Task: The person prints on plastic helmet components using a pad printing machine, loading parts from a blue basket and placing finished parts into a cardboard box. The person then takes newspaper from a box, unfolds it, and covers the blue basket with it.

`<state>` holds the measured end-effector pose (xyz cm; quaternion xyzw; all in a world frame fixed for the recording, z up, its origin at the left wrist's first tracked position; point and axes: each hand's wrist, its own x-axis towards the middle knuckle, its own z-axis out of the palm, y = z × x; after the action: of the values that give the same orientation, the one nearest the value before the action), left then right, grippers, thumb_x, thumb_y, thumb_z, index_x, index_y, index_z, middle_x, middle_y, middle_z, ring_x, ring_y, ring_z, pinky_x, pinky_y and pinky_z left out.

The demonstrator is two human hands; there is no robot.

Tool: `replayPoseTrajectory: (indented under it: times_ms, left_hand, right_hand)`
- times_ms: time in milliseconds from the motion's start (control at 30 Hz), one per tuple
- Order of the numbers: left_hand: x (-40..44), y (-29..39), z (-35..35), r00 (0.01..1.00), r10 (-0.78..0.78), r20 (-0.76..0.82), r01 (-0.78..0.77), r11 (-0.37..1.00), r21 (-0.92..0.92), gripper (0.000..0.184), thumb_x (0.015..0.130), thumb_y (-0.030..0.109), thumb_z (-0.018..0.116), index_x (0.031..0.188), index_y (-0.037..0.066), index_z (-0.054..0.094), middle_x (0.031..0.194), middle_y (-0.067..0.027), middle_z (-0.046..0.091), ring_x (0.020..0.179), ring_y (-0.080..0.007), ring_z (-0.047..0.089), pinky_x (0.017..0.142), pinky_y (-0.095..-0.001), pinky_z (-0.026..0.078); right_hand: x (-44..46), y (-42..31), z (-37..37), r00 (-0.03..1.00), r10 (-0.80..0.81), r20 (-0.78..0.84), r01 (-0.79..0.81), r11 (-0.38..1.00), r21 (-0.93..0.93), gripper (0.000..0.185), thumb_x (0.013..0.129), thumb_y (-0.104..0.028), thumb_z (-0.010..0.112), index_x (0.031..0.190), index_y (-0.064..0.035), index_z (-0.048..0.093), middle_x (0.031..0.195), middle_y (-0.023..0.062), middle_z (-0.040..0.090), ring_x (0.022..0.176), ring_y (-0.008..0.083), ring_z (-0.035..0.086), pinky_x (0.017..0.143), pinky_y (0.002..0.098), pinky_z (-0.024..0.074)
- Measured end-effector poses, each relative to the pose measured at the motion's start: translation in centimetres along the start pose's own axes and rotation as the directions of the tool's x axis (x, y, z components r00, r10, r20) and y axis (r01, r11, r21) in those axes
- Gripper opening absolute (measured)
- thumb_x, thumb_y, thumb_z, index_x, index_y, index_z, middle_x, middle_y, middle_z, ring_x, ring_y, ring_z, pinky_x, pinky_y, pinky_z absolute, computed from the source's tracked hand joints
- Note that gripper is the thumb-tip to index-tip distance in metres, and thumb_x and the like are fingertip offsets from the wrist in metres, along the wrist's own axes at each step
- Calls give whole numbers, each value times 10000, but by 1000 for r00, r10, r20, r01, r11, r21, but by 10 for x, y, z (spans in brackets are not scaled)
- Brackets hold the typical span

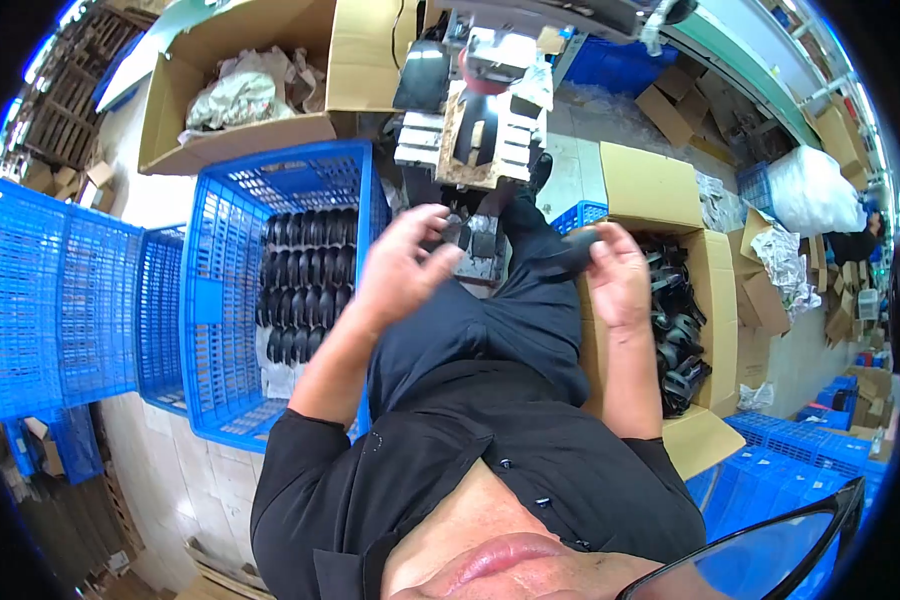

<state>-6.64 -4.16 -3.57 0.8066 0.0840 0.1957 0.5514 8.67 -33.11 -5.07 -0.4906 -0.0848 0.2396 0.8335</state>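
My right hand pinches a dark, smooth, curved piece by one end, above my right thigh. What kind of part it is cannot be made out. My left hand hovers over my left thigh, thumb and fingers apart, with nothing visible between them. Just beyond both hands stands a machine with a worn wooden-looking block and a stack of white bars on each side. To my left, a blue plastic crate holds several rows of black curved pieces.
On my right, an open cardboard box contains jumbled black parts. A large carton with crumpled wrapping stands behind the crate. Another blue crate is at far left. A white plastic bag lies at the right.
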Motion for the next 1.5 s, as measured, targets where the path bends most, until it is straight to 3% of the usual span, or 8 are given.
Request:
replayPoseTrajectory:
  times_ms: [67,200,367,533,700,900,1333,1500]
  left_hand:
    - [4,14,26,962,169,213,-209,961,183,459,903,187,769,1308,28,621,1208,-133,662,1004,-244,674,845,-350,556]
    - [2,21,56,881,67,469,-164,972,169,260,960,223,697,1027,-14,613,901,-224,644,852,-403,645,768,-444,511]
    - [4,22,68,945,-133,298,104,988,111,261,966,238,697,983,-6,609,885,-211,648,824,-374,656,726,-434,507]
    - [26,29,58,938,128,321,-207,952,225,272,952,252,726,982,-9,657,883,-170,679,788,-313,683,703,-402,523]
    - [89,38,33,848,491,-199,-273,728,629,438,861,354,807,1028,-18,646,968,-183,665,899,-368,666,801,-440,544]
    - [139,29,42,911,390,-134,-150,616,773,468,837,436,770,965,12,620,931,-183,672,880,-374,682,798,-456,553]
    - [60,0,-27,854,338,-395,-27,788,615,315,801,265,789,797,43,567,789,-148,635,726,-365,656,662,-437,534]
    - [-1,-50,-77,877,-4,-481,258,848,463,335,816,296,812,890,26,628,753,-118,627,676,-259,629,662,-383,524]
  right_hand:
    - [-1,17,24,997,66,29,-68,996,49,261,972,23,635,1226,-33,618,1187,124,695,1025,202,683,891,319,563]
    - [4,25,42,988,130,82,-141,980,140,300,983,-7,649,1277,-34,594,1213,121,688,1043,183,669,915,305,539]
    - [4,23,56,988,75,135,-75,997,-8,443,971,-3,671,1390,8,530,1188,68,661,1054,122,619,963,269,496]
    - [8,34,43,990,90,107,-74,986,-148,358,954,-28,709,1299,9,623,1006,5,686,829,52,593,710,202,484]
    - [21,6,49,999,29,-18,-31,997,-74,398,946,-48,729,1318,2,594,936,1,688,777,63,609,668,205,486]
    - [63,-7,58,997,-69,20,72,987,-145,462,934,-72,751,1351,3,566,963,7,692,781,72,621,669,221,503]
    - [148,21,137,971,-231,60,232,862,-451,439,887,-58,778,1288,25,621,875,14,631,723,82,585,589,237,509]
    - [148,33,130,965,-256,53,250,840,-481,469,871,-97,793,1284,7,598,873,27,614,678,83,554,562,245,504]
